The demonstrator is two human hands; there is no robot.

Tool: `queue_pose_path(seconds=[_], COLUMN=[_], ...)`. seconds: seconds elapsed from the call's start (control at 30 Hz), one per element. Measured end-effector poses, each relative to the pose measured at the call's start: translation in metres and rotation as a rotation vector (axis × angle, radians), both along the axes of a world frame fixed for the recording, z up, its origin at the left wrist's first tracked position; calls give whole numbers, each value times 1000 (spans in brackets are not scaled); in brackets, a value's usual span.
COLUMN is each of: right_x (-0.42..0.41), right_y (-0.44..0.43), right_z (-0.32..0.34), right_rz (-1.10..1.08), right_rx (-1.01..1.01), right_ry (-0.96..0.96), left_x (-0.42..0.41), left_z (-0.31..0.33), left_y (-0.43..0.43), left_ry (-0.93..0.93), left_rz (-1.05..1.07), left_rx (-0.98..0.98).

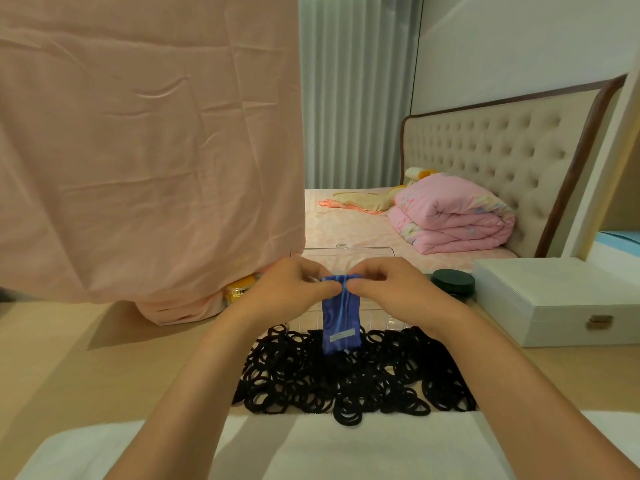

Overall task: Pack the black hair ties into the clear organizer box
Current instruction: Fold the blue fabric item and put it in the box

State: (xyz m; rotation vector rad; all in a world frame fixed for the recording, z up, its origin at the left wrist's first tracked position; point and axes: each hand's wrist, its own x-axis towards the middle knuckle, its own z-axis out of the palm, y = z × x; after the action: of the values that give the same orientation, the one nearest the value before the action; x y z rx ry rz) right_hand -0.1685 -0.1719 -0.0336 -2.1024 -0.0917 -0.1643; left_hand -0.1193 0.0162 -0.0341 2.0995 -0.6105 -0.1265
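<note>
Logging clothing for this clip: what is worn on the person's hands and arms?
Nothing visible. The left hand and right hand are bare, without gloves or rings; both forearms are uncovered to the frame's edge, no sleeves or watch.

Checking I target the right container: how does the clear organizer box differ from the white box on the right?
The clear organizer box is see-through; the white box is opaque. The organizer box's lid stands open, while the white box is closed. The organizer box sits just behind the hair ties, partly hidden by the blue pouch; the white box sits off to the right. Both rest on the table.
</note>
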Motion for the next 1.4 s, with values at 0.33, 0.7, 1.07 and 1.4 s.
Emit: queue_pose_path(seconds=[0.33, 0.7, 1.07, 1.4], right_x=[4, 6, 8, 9], right_y=[-3, -21, -23, -3], right_z=[-14, -19, -28, -17], right_rz=[54, 95, 53, 16], right_rx=[307, 249, -326, 221], right_ry=[139, 305, 284, 76], left_x=[4, 20, 22, 9], left_z=[-14, -34, -28, -22], left_y=[-11, -8, 7, -3], left_ry=[285, 369, 330, 307], left_rz=[56, 116, 102, -54], left_rx=[-422, -463, -408, -415])
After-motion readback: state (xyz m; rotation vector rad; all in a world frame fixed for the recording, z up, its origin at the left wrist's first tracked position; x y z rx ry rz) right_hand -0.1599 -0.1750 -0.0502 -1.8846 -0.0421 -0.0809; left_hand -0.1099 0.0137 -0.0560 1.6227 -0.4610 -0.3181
